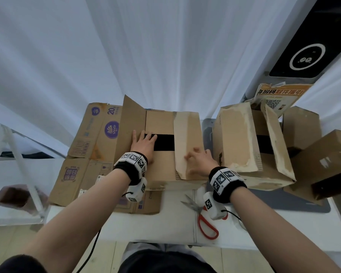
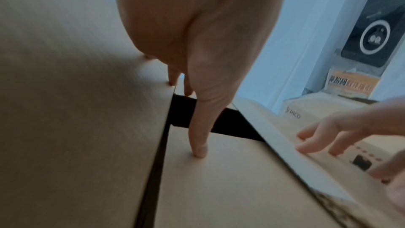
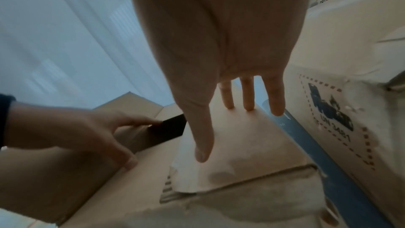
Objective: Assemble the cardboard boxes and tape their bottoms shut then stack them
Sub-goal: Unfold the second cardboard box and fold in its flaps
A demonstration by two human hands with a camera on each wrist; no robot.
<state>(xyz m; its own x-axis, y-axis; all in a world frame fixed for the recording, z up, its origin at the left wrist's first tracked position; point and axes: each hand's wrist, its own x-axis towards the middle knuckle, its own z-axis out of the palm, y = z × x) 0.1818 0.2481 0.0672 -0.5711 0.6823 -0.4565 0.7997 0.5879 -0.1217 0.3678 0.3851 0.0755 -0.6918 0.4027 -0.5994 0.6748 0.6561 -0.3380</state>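
Note:
A brown cardboard box (image 1: 161,166) stands in the middle of the table with its flaps upward. My left hand (image 1: 144,141) lies flat with straight fingers on the left outer flap (image 1: 129,125), its fingertips reaching the inner flaps and the dark gap (image 1: 164,142) between them. In the left wrist view the thumb (image 2: 200,138) presses on the inner flap. My right hand (image 1: 197,157) presses with spread, straight fingers on the pale right outer flap (image 1: 186,134), which is partly folded down; its fingers (image 3: 247,96) rest on that flap. A second box (image 1: 242,146) stands right of it, flaps half open.
A flattened printed carton (image 1: 91,138) lies under the box at the left. Red-handled scissors (image 1: 204,217) lie on the white table (image 1: 165,229) near my right wrist. More boxes (image 1: 327,164) crowd the far right on a grey mat (image 1: 303,205). White curtain hangs behind.

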